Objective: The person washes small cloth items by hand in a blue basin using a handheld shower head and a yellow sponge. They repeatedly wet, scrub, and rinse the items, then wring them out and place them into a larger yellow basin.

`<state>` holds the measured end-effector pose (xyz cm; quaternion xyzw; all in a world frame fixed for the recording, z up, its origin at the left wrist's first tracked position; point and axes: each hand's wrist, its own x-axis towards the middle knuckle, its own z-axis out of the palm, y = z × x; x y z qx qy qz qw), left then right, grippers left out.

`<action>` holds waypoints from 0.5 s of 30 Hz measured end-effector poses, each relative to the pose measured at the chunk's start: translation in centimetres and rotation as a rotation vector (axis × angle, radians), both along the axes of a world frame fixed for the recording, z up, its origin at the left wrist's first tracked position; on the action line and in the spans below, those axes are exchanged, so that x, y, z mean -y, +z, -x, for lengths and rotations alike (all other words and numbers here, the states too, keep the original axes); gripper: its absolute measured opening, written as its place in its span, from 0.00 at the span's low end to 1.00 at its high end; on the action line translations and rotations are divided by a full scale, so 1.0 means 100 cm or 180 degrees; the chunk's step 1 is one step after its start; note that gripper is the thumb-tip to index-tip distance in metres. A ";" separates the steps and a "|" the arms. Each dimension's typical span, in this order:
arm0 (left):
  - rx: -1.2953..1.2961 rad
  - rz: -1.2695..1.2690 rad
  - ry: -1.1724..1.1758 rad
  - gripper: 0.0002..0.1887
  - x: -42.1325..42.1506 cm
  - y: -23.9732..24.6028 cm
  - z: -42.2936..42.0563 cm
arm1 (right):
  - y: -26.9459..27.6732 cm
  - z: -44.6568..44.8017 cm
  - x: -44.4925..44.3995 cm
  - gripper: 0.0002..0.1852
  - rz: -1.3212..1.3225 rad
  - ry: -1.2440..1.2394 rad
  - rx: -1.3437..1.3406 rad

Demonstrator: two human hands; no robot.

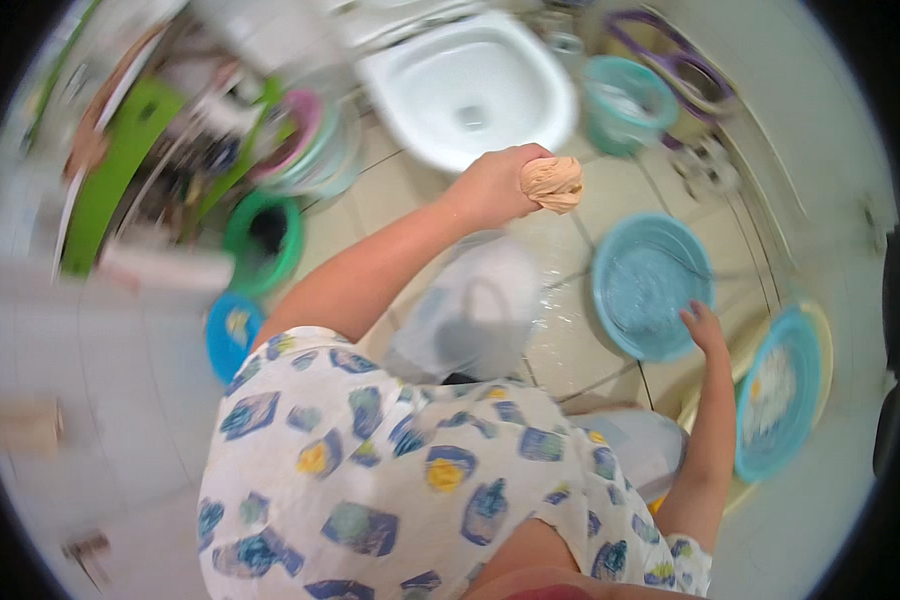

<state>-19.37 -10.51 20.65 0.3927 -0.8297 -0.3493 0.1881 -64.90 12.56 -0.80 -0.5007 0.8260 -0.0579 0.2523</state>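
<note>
My left hand point(495, 187) is shut around a bunched peach-coloured cloth point(555, 184), held out in front of the toilet bowl. Part of the cloth is hidden inside my fist. Thin bright streaks, like falling water drops, show below and to the right of it. A round light-blue plastic basin point(649, 270) stands on the tiled floor point(600, 390), with rippled water inside. Over the basin's near right rim, my right hand point(703, 328) is empty with fingers apart. Whether it touches the rim I cannot tell.
A white toilet bowl point(487, 82) stands ahead. Right of it are a teal bucket point(626, 139) and a purple-edged bin point(675, 41). Another blue basin point(810, 390) leans at the right wall. At left are a green shelf point(112, 187), a green basin point(294, 232) and a small blue basin point(217, 341).
</note>
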 end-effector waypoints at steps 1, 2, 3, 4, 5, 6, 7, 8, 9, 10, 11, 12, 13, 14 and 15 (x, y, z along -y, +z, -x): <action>-0.0117 -0.0275 0.0368 0.26 -0.015 0.001 -0.039 | -0.005 0.005 -0.009 0.31 -0.0001 -0.0089 0.0167; -0.0313 -0.0504 0.0821 0.30 -0.026 -0.026 -0.091 | -0.002 -0.007 -0.004 0.31 -0.0062 -0.0070 0.0370; -0.0332 -0.0472 0.1288 0.29 -0.048 -0.050 -0.142 | 0.008 -0.019 0.000 0.30 -0.0172 -0.0068 0.0532; -0.0343 -0.0477 0.1719 0.29 -0.073 -0.073 -0.189 | 0.018 -0.032 0.002 0.30 -0.0114 0.0043 0.0534; -0.0369 -0.0495 0.2152 0.29 -0.079 -0.113 -0.183 | 0.020 0.003 0.031 0.30 -0.0061 0.0158 0.0518; 0.0256 -0.0292 0.2248 0.29 -0.103 -0.164 -0.237 | -0.007 -0.015 0.023 0.30 -0.0136 0.0043 0.0790; 0.0782 -0.0064 0.2318 0.29 -0.116 -0.201 -0.281 | -0.007 -0.016 0.033 0.31 -0.0144 -0.0068 0.0972; -0.0361 -0.0955 0.2528 0.25 -0.141 -0.229 -0.312 | -0.018 -0.019 0.038 0.31 -0.0140 -0.0229 0.1160; -0.1523 -0.1802 0.2661 0.23 -0.169 -0.252 -0.341 | -0.024 -0.029 0.045 0.32 -0.0145 -0.0263 0.1192; -0.1356 -0.2076 0.3256 0.21 -0.200 -0.294 -0.381 | -0.026 -0.043 0.054 0.32 -0.0172 -0.0263 0.1242; -0.1188 -0.2357 0.3828 0.19 -0.228 -0.327 -0.418 | -0.028 -0.056 0.062 0.33 -0.0189 -0.0277 0.1280; -0.1559 -0.2768 0.4455 0.16 -0.241 -0.306 -0.321 | 0.056 0.050 0.066 0.33 -0.0267 -0.0259 0.0978; -0.1705 -0.2922 0.5108 0.14 -0.243 -0.291 -0.333 | 0.051 0.063 0.057 0.33 -0.0276 -0.0281 0.0971; -0.2467 -0.2563 0.5632 0.12 -0.256 -0.310 -0.365 | 0.049 0.069 0.056 0.34 -0.0303 -0.0262 0.0951; -0.3225 -0.2101 0.6169 0.10 -0.276 -0.326 -0.402 | 0.041 0.067 0.065 0.34 -0.0418 -0.0185 0.1040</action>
